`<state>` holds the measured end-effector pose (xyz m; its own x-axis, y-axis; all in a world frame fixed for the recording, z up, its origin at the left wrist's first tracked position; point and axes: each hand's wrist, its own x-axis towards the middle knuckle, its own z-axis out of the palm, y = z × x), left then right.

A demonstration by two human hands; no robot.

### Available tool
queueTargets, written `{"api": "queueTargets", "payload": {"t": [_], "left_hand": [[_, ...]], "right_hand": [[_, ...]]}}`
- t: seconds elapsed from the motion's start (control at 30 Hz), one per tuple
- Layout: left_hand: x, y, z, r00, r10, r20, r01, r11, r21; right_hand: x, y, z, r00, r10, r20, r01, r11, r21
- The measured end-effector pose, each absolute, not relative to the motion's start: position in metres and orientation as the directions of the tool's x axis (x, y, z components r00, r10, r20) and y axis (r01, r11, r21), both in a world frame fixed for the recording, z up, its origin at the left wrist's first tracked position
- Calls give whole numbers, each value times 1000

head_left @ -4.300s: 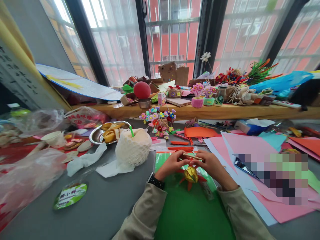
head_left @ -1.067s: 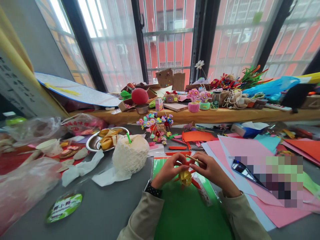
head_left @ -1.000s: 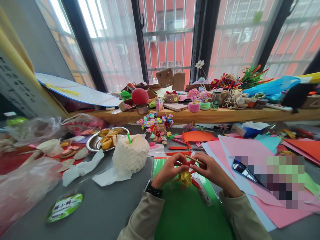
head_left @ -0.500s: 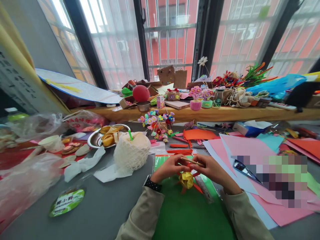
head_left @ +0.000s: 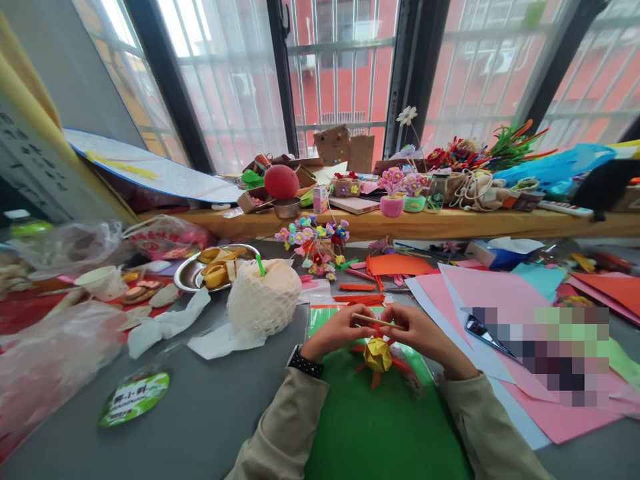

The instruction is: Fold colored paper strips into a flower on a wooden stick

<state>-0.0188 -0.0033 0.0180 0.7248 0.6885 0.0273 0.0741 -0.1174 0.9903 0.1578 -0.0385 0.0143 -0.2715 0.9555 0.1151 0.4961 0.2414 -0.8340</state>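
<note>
A thin wooden stick (head_left: 367, 319) lies level between my hands, one end by each set of fingers. My left hand (head_left: 337, 331) is closed on its left part, thumb and fingertips pinching. On the right, my right hand (head_left: 424, 331) pinches the stick's other part. Just below the fingers is a folded yellow paper ball (head_left: 377, 355) with red-orange paper petals (head_left: 376, 381) spreading out around it. One petal seems to run up to the stick, but the fingers hide where they meet. Under both hands lies a green mat (head_left: 380, 427).
A coconut in white netting (head_left: 263, 300) stands left of the mat, before a metal bowl (head_left: 193, 275) of peels. Pink paper sheets (head_left: 565, 417) and a phone (head_left: 485, 333) lie right. Orange paper (head_left: 400, 265) and a small flower bunch (head_left: 317, 250) are behind.
The yellow paper ball has shifted slightly right and turned, with a petal now pointing down toward me. Both hands stay on the stick, nearly in place.
</note>
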Motion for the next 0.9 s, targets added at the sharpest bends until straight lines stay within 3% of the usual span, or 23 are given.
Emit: {"api": "queueTargets", "payload": {"t": [0.9], "left_hand": [[-14, -2, 10, 703, 709, 53, 138, -209, 968]], "right_hand": [[156, -40, 20, -269, 952, 143, 612, 284, -738]]}}
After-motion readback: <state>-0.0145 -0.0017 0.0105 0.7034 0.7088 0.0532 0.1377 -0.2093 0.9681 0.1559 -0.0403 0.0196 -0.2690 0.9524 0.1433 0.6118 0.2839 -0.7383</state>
